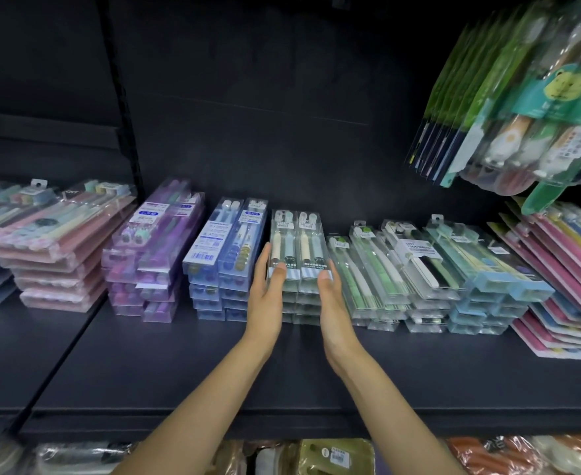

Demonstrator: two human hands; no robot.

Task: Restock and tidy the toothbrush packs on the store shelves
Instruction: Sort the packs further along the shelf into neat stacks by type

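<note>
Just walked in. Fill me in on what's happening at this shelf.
A person is tidying stacks of boxed toothbrush packs on a dark shelf. Both arms reach in: the left hand and the right hand are open, palms facing each other, pressed against the near end of the pale green stack in the middle, apparently squaring it up. Neither hand grips a pack. Purple and blue stacks sit to its left.

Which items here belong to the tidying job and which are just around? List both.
Job: left hand, right hand, mint-and-cream toothbrush stack between them, blue stack beside it.
Around: hanging green packs, packaged goods on lower shelf.
</note>
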